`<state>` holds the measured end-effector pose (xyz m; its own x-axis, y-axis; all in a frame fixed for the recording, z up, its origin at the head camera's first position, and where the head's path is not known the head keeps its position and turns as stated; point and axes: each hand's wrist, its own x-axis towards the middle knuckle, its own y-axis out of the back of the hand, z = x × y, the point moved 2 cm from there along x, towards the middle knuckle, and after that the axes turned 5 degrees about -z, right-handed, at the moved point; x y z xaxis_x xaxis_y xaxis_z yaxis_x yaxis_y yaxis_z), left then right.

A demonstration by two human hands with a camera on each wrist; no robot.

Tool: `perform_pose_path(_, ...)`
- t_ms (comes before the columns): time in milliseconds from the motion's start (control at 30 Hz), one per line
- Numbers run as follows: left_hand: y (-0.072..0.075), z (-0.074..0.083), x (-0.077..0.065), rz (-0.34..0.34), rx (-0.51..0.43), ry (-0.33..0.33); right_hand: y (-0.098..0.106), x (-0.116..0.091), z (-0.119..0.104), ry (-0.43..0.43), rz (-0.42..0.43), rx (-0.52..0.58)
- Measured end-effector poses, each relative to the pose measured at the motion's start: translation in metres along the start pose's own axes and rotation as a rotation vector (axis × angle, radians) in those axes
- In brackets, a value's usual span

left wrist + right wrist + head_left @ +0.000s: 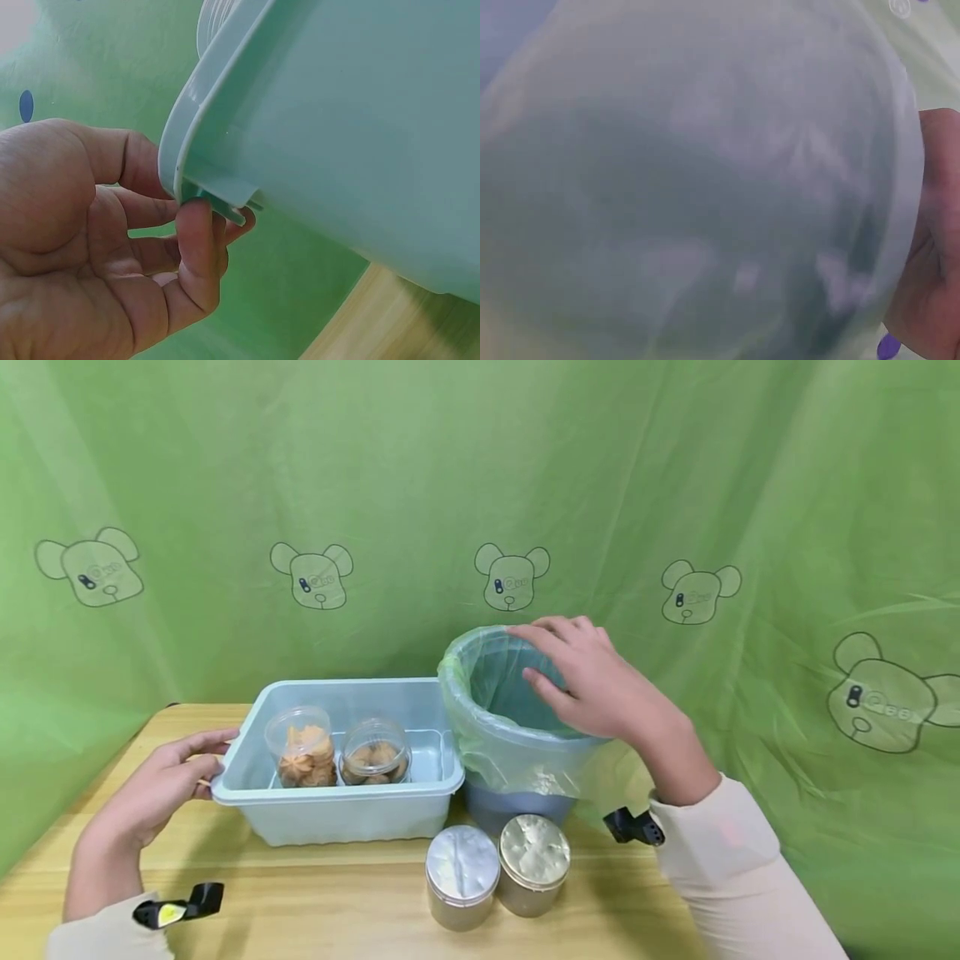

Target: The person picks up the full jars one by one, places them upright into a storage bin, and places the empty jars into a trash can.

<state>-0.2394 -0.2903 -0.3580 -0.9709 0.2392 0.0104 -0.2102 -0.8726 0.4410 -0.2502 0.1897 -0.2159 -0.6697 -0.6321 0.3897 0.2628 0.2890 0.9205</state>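
My left hand [168, 777] grips the left rim of a light blue plastic basin [345, 818]; in the left wrist view its fingers curl at the corner of the rim. Inside the basin are two clear jars, one with piped cookies [306, 756] and one with round brown pieces [375, 760]. To the right stands a blue trash can [517, 806] lined with a translucent green bag [510, 760]. Above its mouth my right hand [592, 681] is spread, thumb apart from the fingers, holding nothing visible. Contact with the rim is unclear.
Two cans with silvery foil tops, the left one [462, 868] and the right one [534, 860], stand side by side in front of the trash can. Everything rests on a wooden table [337, 902]. A green curtain [420, 468] with bear prints hangs behind.
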Motion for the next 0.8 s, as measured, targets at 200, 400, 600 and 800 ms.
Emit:
perform_pose_path(200,0.000,-0.001,-0.001,0.009,-0.014,-0.001,0.006,-0.019,0.026,-0.079,0.017,0.025)
perform_pose_path(400,0.000,0.001,-0.001,0.011,-0.005,-0.005,0.011,-0.037,0.049,-0.162,0.038,0.078)
perform_pose_path(600,-0.001,0.001,0.000,0.022,0.008,-0.002,0.011,-0.055,0.067,-0.254,0.047,0.125)
perform_pose_path(800,0.000,-0.001,0.000,0.030,0.019,0.006,0.002,-0.069,0.084,-0.314,0.086,0.224)
